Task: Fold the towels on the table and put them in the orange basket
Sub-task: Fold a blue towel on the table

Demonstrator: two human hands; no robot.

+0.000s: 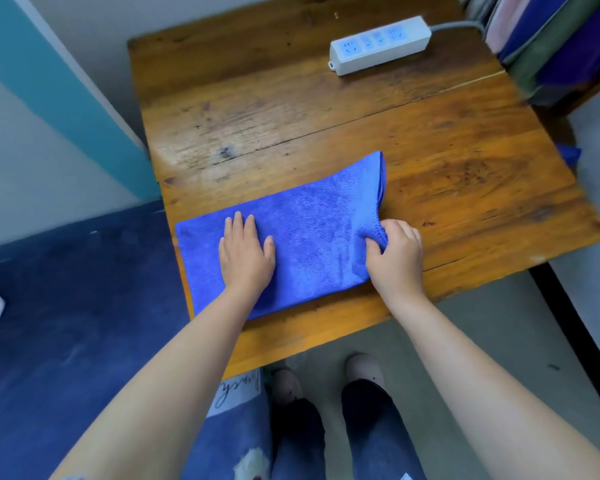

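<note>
Towel [305, 237] lies lengthwise left-right; left hand [245, 252] presses flat, right hand [397, 252] pinches its edge.

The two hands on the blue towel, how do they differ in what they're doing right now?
The left hand lies flat, fingers straight, pressing on top of the blue towel; the right hand has curled fingers pinching the towel's edge. The left hand sits over the towel's left-middle part; the right hand is at its right end, partly over the wooden table. Both touch the same towel.
</note>
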